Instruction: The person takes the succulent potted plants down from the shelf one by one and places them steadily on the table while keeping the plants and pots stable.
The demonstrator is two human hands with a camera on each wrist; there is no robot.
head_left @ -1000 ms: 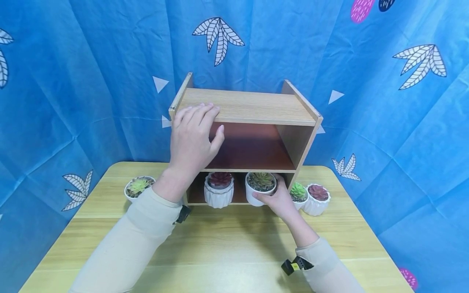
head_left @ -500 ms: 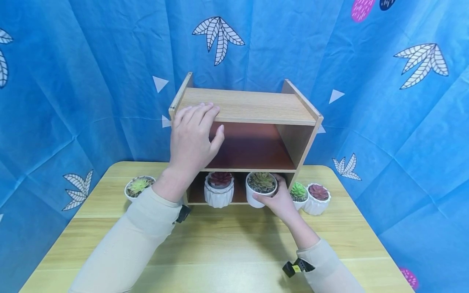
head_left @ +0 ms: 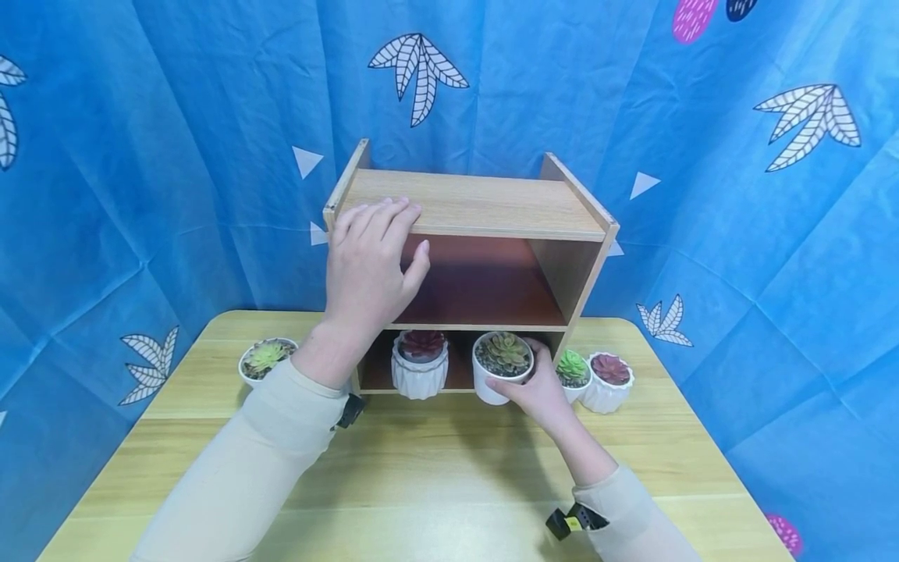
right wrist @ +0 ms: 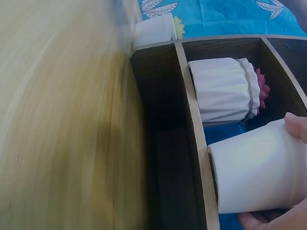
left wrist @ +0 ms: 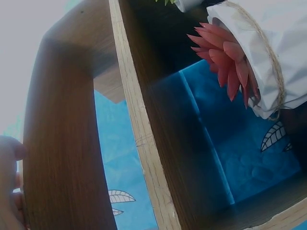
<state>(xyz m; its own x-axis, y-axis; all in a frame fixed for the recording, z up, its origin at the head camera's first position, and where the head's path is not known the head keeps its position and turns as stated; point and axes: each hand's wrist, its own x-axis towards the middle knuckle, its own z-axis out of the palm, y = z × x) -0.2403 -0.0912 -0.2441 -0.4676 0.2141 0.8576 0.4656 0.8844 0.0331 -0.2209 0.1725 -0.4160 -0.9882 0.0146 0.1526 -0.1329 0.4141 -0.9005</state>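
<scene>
The yellow patch (head_left: 573, 524) on the black wrist camera (head_left: 558, 525) is too small to read. The right hand (head_left: 539, 384) pinches a smooth white cylindrical pot with an olive-green succulent (head_left: 500, 365), held at its left, at the front of the pale wooden shelf unit's (head_left: 572, 269) lower level. The left hand (head_left: 368, 269), fingers extended, rests on the top board (head_left: 485, 204).

Held pot (right wrist: 254, 167) looks smooth, semi-gloss; shelf (head_left: 485, 204) matt wd.
</scene>
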